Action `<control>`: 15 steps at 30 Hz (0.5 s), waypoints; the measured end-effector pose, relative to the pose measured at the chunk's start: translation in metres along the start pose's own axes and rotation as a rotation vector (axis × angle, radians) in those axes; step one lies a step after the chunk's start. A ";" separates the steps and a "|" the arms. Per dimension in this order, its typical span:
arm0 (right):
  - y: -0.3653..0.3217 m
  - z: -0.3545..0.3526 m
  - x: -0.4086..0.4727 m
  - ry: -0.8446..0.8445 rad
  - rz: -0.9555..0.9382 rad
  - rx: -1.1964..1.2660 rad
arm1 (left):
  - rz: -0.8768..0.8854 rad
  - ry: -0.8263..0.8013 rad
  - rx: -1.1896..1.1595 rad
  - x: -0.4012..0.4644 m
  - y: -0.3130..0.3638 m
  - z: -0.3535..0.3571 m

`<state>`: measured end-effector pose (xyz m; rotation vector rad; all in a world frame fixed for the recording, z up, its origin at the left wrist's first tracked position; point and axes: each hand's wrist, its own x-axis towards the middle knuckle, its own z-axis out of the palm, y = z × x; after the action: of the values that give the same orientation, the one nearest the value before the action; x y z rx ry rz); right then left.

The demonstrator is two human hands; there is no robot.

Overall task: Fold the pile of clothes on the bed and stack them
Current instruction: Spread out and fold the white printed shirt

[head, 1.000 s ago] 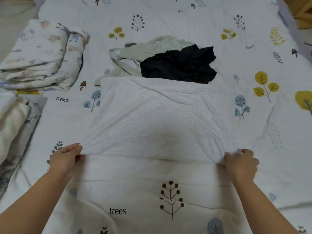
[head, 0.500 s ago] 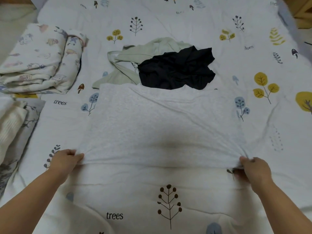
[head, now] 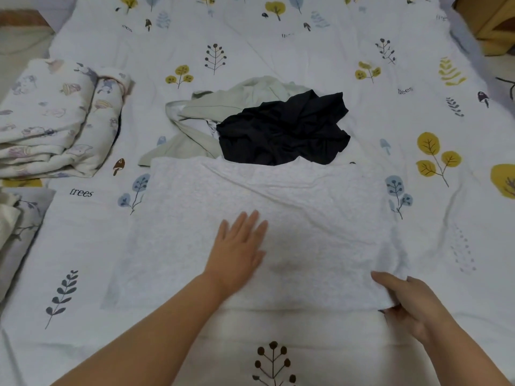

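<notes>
While the white towel (head: 278, 218) is being pressed by the flat left hand (head: 239, 246), its lower-right corner is being pinched by the right hand (head: 412, 302); uneven tension risks wrinkling.

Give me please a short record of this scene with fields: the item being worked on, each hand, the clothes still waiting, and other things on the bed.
item in work: white garment, spread flat on the bed sheet
left hand: flat on the garment, fingers straight
right hand: grips the garment's near right corner
waiting clothes: black garment lying on a pale green garment, both crumpled, behind the white one
other: folded printed blanket at far left
</notes>
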<state>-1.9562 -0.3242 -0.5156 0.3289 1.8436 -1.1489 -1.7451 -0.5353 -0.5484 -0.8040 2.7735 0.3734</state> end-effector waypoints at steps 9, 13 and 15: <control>0.009 0.006 0.008 0.076 -0.101 -0.087 | -0.059 -0.052 0.120 0.062 0.028 -0.014; 0.004 0.008 0.007 0.067 -0.133 -0.171 | -0.013 0.186 -0.204 0.104 0.058 -0.035; -0.001 0.008 0.008 0.060 -0.146 -0.205 | 0.018 0.103 -0.298 0.135 0.071 -0.042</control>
<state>-1.9571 -0.3330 -0.5223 0.1141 2.0462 -1.0439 -1.9014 -0.5559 -0.5348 -0.8862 2.8610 0.7839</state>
